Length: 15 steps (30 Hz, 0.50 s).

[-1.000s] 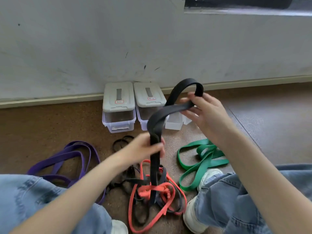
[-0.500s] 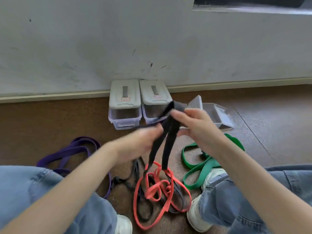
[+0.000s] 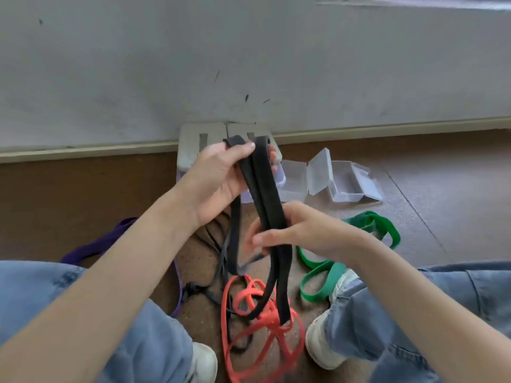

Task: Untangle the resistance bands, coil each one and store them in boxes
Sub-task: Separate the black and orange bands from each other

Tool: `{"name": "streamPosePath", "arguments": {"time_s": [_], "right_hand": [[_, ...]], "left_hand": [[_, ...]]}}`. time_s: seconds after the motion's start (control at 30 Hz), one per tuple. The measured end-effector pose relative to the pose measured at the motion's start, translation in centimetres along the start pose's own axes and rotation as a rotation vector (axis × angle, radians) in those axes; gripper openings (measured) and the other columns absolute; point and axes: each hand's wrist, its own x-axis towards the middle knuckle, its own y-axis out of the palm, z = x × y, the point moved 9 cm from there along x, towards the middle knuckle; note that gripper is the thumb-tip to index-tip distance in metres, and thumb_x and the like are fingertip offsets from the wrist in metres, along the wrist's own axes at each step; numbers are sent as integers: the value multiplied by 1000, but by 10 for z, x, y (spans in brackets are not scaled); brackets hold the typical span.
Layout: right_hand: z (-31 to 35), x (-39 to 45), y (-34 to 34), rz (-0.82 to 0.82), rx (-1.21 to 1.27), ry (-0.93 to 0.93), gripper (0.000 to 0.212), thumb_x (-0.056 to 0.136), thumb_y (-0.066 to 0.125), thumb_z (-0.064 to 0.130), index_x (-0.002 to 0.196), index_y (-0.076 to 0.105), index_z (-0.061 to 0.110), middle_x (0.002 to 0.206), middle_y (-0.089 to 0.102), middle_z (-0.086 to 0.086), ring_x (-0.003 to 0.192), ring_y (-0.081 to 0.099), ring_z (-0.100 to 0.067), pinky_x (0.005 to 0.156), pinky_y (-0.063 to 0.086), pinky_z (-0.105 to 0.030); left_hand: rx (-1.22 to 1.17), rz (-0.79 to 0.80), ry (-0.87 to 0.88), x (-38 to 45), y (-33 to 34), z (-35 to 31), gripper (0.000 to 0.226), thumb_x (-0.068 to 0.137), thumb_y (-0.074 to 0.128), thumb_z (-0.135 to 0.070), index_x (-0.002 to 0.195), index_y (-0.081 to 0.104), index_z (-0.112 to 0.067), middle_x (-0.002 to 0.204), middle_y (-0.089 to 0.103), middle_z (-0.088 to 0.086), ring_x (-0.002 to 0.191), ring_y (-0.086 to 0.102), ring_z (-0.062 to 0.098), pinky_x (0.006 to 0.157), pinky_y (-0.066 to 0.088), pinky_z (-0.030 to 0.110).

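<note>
Since a second ago my left hand (image 3: 218, 175) has risen, pinching the black band's (image 3: 265, 189) folded top, while my right hand (image 3: 287, 233) now curls around its strands lower down. Soft, limp, grippy rubber, I judge; hold the folds.

Soft, even daylight, no hard shadows or glare; wide-angle bowing at the edges; slight motion blur throughout.
</note>
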Motion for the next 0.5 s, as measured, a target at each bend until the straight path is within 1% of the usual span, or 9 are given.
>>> {"name": "streamPosePath", "arguments": {"time_s": [0.03, 0.1, 0.17, 0.2, 0.23, 0.3, 0.37, 0.4, 0.5], "right_hand": [[2, -1, -11, -90, 64, -16, 6, 87, 62, 17, 85, 68, 16, 80, 69, 4, 78, 64, -7, 71, 50, -16], [-1, -4, -34, -245, 299, -18, 10, 90, 58, 17, 83, 62, 11, 68, 61, 3, 67, 58, -10, 64, 47, -18], [0, -2, -40, -273, 500, -79, 9, 92, 55, 17, 84, 58, 12, 66, 54, 3, 66, 50, -11, 66, 44, -21], [3, 0, -41, -272, 517, -120, 10, 92, 55, 17, 83, 57, 14, 66, 52, 4, 67, 48, -11, 69, 42, -22], [6, 1, -42, -280, 496, -152, 10, 90, 56, 18, 81, 58, 16, 67, 51, 4, 67, 47, -10, 71, 41, -24], [6, 0, -51, -339, 493, -155, 9, 86, 61, 22, 83, 59, 14, 69, 56, 3, 69, 53, -11, 76, 44, -28], [-2, -7, -73, -439, 533, -55, 34, 80, 66, 41, 91, 60, 9, 77, 67, -2, 77, 65, -14, 78, 50, -31], [-8, -10, -83, -462, 471, 37, 49, 78, 61, 55, 94, 63, 9, 84, 72, -3, 83, 69, -16, 76, 53, -31], [-22, -15, -81, -331, 229, 266, 80, 69, 36, 81, 102, 68, 15, 98, 74, -1, 91, 70, -16, 78, 53, -32]], "left_hand": [[42, 8, -72, 0, -6, 10, 25, 94, 49, -21, 111, 59, -5, 99, 70, 6, 95, 66, 20, 79, 55, 30], [220, 103, -248, -11, -7, 49, 38, 91, 54, -27, 124, 55, -6, 114, 63, 7, 99, 62, 18, 85, 48, 25], [443, 286, -353, -36, 8, 100, 38, 90, 59, -19, 126, 54, -9, 117, 61, 3, 102, 61, 12, 87, 47, 21], [549, 343, -364, -45, 14, 121, 35, 87, 63, -16, 121, 56, -11, 114, 63, 1, 104, 60, 11, 93, 47, 25], [619, 331, -339, -48, 18, 130, 28, 86, 65, -13, 113, 58, -10, 108, 64, 3, 102, 59, 13, 97, 47, 34], [674, 211, -248, -40, 12, 120, 7, 88, 61, -5, 93, 57, -6, 92, 64, 12, 86, 59, 20, 88, 48, 45], [606, 126, -141, -26, 3, 85, 7, 89, 58, -3, 88, 58, -10, 79, 65, 6, 72, 63, 11, 68, 53, 28], [527, 112, -92, -22, 4, 62, 8, 88, 58, -7, 90, 61, -14, 76, 67, 0, 71, 65, 6, 64, 51, 19], [372, 103, 41, -14, 6, 9, 6, 84, 61, -28, 84, 67, -30, 75, 69, -9, 74, 66, 2, 63, 52, 17]]}}
